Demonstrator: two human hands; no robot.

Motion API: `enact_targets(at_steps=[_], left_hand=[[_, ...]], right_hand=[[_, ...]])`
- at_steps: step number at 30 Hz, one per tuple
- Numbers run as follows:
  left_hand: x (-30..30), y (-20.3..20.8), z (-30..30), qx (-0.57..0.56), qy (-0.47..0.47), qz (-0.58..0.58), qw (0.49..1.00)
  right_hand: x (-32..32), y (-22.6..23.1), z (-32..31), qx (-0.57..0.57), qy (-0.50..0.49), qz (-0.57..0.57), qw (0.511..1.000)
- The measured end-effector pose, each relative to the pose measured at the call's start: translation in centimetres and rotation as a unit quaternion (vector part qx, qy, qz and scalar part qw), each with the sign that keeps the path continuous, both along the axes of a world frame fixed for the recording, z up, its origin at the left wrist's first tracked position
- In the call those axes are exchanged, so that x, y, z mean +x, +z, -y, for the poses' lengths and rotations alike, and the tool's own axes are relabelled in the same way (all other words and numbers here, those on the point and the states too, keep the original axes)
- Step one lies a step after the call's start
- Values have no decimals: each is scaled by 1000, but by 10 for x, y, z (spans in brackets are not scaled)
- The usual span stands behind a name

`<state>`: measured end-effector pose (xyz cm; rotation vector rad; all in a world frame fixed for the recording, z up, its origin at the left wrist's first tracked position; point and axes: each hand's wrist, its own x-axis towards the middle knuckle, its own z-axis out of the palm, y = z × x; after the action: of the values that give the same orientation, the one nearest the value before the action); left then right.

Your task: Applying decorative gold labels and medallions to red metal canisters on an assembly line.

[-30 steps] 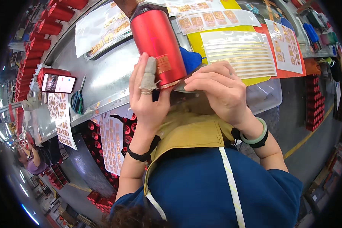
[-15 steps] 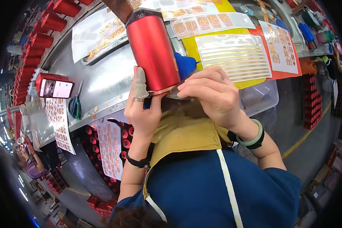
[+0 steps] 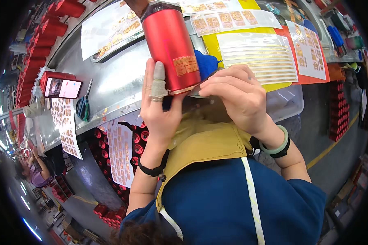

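Note:
A red metal canister [image 3: 163, 41] slants across the middle, its far end at a dark fitting. Low on its side, near a gold-coloured rim, sits a square gold decal [image 3: 185, 65]. My left hand [image 3: 161, 106] grips the rim end from the left, with grey covers on one finger and the thumb below. At the rim's right, my right hand [image 3: 237, 96] has its fingers bent and pinched together. A thin greyish edge shows under those fingertips; what it belongs to is hidden. A blue cloth [image 3: 207, 62] lies just behind the canister.
Sheets of gold stickers [image 3: 235, 20] and a sheet of gold strips [image 3: 259, 56] lie beyond on yellow and red backing. To the left are a phone [image 3: 62, 87] leaning on a red canister, scissors [image 3: 84, 107] and another sticker sheet [image 3: 65, 130]. Rows of red canisters line the left.
The canister has turned, bringing the gold decal from its right edge round to the front. My left hand stays at the rim end, and my right hand keeps its pinch beside it.

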<state>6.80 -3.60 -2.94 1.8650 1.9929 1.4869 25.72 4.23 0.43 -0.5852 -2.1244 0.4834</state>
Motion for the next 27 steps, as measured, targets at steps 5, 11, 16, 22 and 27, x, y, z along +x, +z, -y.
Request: enact_targets(at_steps=[5, 11, 16, 22, 27], left_hand=[[-3, 7, -11, 1, -62, -139, 988], [-5, -6, 6, -47, -7, 23, 999], [-3, 2, -9, 11, -38, -98, 994], [-12, -5, -3, 7, -27, -61, 998], [-11, -3, -3, 2, -24, -65, 998]], right_hand=[[-3, -1, -1, -6, -4, -12, 1000], [-2, 0, -3, 3, -2, 0, 1000], [-2, -1, -3, -1, 8, -7, 1000], [12, -9, 3, -89, 41, 25, 995], [2, -4, -3, -35, 2, -29, 999]])
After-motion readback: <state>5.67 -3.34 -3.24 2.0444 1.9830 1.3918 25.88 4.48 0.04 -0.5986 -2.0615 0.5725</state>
